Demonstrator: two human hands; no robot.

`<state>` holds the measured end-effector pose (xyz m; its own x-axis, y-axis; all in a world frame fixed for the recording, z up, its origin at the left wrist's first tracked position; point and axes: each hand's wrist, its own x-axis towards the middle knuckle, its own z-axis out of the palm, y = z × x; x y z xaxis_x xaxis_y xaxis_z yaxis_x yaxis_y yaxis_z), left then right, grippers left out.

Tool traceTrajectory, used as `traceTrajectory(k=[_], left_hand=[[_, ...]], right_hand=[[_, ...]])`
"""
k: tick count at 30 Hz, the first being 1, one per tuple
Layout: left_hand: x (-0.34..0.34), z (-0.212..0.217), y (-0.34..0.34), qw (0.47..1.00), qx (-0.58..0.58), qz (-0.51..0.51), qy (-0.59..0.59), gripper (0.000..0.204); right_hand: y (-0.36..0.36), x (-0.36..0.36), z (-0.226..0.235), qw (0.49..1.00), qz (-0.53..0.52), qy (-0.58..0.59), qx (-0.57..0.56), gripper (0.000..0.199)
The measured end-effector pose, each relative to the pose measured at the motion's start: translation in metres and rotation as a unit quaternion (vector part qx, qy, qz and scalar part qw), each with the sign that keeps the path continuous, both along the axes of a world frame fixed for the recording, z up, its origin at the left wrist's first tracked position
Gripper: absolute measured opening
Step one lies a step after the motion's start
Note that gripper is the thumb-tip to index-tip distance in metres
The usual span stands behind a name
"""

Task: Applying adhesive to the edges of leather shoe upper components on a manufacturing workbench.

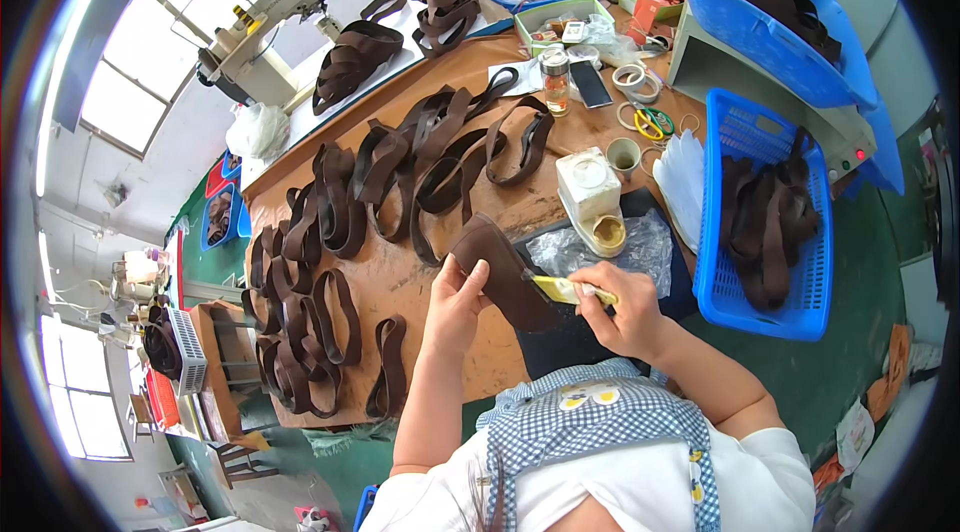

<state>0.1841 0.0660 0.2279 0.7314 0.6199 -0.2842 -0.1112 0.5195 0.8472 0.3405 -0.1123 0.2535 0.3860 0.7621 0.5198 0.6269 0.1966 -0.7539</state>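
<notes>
Checked apron (600, 427) and white shirt (450, 477) sit closest to us. Our left hand (457, 308) pinches a brown strap (503, 272), thumb on top, over the near edge of the table (490, 347). Our right hand (622, 314) has its fingers curled round a yellow tool (560, 289), tip up against the strap. We've got loads more loops (340, 197) lying to the left, plus a blue basket (760, 318) of them on our right

Top (642, 480): white, short-sleeved | sleeves (772, 467): loose, plain | apron (540, 420): blue-and-white gingham, small checks, puckered along the front edge | patch (589, 396): white with rounded yellow spots, on apron front | straps (706, 502): same check, right one bearing yellow-and-white figures | left hand (457, 307), right hand (622, 314): bare
</notes>
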Motion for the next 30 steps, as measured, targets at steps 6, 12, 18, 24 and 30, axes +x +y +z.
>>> traceTrajectory(k=[6,12,18,24,30], left_hand=[[-0.006,0.000,0.009,0.999,0.012,0.012,-0.041,0.047],[-0.021,-0.018,0.020,1.000,0.010,-0.029,-0.004,0.032],[-0.012,-0.003,0.007,0.997,0.055,-0.007,0.051,0.022],[-0.015,0.000,0.011,0.998,0.050,0.015,0.047,0.018],[-0.011,0.001,0.017,0.999,0.006,0.047,0.025,0.018]], right_hand=[[-0.015,0.007,-0.011,0.999,-0.024,0.022,-0.018,0.011],[-0.004,0.015,-0.002,0.992,-0.031,0.121,-0.002,0.011],[0.018,0.010,0.005,0.996,0.008,0.090,0.016,0.013],[0.035,0.012,0.014,0.994,0.082,-0.070,0.033,0.027],[0.023,0.013,0.014,0.987,0.130,-0.091,0.017,0.032]])
